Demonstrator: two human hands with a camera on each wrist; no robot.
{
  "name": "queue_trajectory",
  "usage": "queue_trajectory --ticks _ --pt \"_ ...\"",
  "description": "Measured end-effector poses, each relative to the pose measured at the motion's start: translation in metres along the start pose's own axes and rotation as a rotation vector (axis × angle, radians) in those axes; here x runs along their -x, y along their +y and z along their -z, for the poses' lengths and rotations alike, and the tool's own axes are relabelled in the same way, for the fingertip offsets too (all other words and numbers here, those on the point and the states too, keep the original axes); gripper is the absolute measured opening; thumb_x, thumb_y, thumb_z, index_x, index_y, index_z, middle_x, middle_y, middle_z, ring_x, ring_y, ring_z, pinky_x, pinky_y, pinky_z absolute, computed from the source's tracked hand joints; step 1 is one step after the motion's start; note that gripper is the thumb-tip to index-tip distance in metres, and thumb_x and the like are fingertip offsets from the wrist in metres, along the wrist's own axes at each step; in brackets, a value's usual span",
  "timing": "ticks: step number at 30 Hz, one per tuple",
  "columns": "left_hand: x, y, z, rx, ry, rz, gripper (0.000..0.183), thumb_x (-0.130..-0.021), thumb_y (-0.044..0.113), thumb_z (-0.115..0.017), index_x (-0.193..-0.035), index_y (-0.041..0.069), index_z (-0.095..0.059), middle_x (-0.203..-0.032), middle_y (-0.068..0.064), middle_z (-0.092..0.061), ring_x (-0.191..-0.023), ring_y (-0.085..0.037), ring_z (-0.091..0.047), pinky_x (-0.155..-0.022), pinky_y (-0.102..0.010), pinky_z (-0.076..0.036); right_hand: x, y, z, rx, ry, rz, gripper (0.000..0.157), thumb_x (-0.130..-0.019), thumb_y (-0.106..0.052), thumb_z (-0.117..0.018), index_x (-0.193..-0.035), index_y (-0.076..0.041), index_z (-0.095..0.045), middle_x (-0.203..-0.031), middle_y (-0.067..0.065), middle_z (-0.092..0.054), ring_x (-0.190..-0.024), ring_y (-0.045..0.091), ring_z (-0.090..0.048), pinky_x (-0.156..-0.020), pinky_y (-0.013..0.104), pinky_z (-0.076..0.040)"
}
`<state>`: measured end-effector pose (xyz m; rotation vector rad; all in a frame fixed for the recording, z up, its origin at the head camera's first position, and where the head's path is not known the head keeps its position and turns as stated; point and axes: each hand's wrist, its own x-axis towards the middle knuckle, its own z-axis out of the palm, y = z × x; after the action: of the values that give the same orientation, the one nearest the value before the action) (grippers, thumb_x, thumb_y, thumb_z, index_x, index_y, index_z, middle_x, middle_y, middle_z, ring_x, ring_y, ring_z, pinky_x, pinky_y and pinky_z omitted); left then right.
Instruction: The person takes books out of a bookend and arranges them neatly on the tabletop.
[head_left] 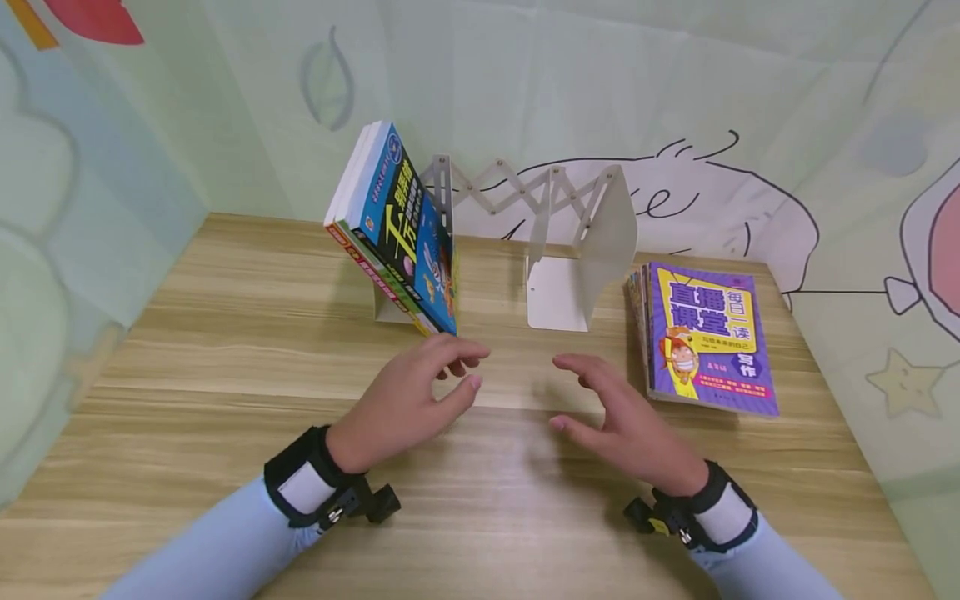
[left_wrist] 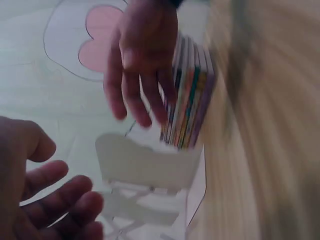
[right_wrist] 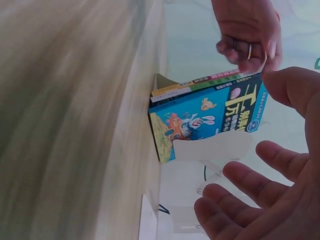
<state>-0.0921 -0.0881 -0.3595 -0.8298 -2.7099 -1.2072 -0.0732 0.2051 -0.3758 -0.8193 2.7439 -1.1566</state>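
Observation:
My left hand (head_left: 408, 400) hovers over the table with loosely bent fingers, just in front of a few upright books (head_left: 408, 237) with a blue cover facing right. Across from it, my right hand (head_left: 630, 425) has its fingers spread and holds nothing. The books lean in the left part of a white expandable bookend (head_left: 555, 292), whose lattice runs along the wall. Its right side stands with no books in it. Beside my right hand lies a stack of books (head_left: 712, 333), a purple one on top; the left wrist view shows their spines (left_wrist: 187, 105).
A wood-grain table (head_left: 480, 517) carries everything. Behind it rises a wall (head_left: 480, 75) with painted drawings, and more painted panels close in on the left and right. Both wrists wear black bands with small cameras (head_left: 384, 503).

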Motion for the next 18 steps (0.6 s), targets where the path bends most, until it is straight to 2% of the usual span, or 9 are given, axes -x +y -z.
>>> queue_trajectory --ticks 3,7,9,14,18 --pt "-0.006 -0.008 0.01 -0.093 0.108 -0.036 0.028 -0.099 0.024 -0.06 -0.123 0.011 -0.067 -0.096 0.003 -0.064 -0.086 -0.01 -0.057 -0.069 -0.028 -0.052 0.002 0.0 -0.002 -0.015 -0.01 -0.008 0.067 -0.091 -0.029 -0.075 -0.148 -0.017 -0.042 -0.146 0.0 -0.049 -0.133 0.021 -0.048 -0.109 0.047 -0.044" --pt "-0.015 -0.015 0.031 -0.185 0.265 -0.054 0.027 -0.098 0.021 -0.062 -0.12 0.007 -0.066 -0.087 -0.001 -0.06 -0.074 -0.012 -0.051 -0.059 -0.027 -0.045 0.004 0.002 -0.005 -0.02 -0.013 -0.007 0.067 -0.091 -0.029 -0.075 -0.148 -0.018 -0.042 -0.145 -0.002 -0.05 -0.134 0.019 -0.048 -0.108 0.047 -0.045" --pt "-0.019 -0.016 0.041 -0.262 0.335 -0.056 0.03 -0.097 0.023 -0.063 -0.121 0.004 -0.064 -0.083 -0.002 -0.059 -0.066 -0.013 -0.05 -0.052 -0.027 -0.042 0.005 0.003 -0.005 -0.023 -0.014 -0.009 0.066 -0.091 -0.028 -0.075 -0.148 -0.018 -0.043 -0.145 -0.001 -0.05 -0.133 0.022 -0.048 -0.108 0.048 -0.045" --pt "-0.027 -0.014 0.065 -0.431 0.471 0.007 0.046 -0.097 0.031 -0.062 -0.132 0.001 -0.053 -0.076 -0.006 -0.059 -0.049 -0.017 -0.045 -0.041 -0.03 -0.03 0.008 0.004 -0.006 -0.034 -0.027 -0.029 0.065 -0.092 -0.03 -0.073 -0.147 -0.014 -0.044 -0.145 0.004 -0.051 -0.133 0.026 -0.05 -0.107 0.049 -0.045" --pt "-0.032 -0.013 0.078 -0.467 0.506 0.079 0.055 -0.097 0.035 -0.062 -0.137 0.001 -0.047 -0.075 -0.007 -0.061 -0.047 -0.02 -0.047 -0.04 -0.031 -0.029 0.009 0.005 -0.007 -0.049 -0.027 -0.028 0.063 -0.093 -0.029 -0.073 -0.147 -0.014 -0.044 -0.145 0.003 -0.051 -0.132 0.026 -0.05 -0.107 0.049 -0.046"
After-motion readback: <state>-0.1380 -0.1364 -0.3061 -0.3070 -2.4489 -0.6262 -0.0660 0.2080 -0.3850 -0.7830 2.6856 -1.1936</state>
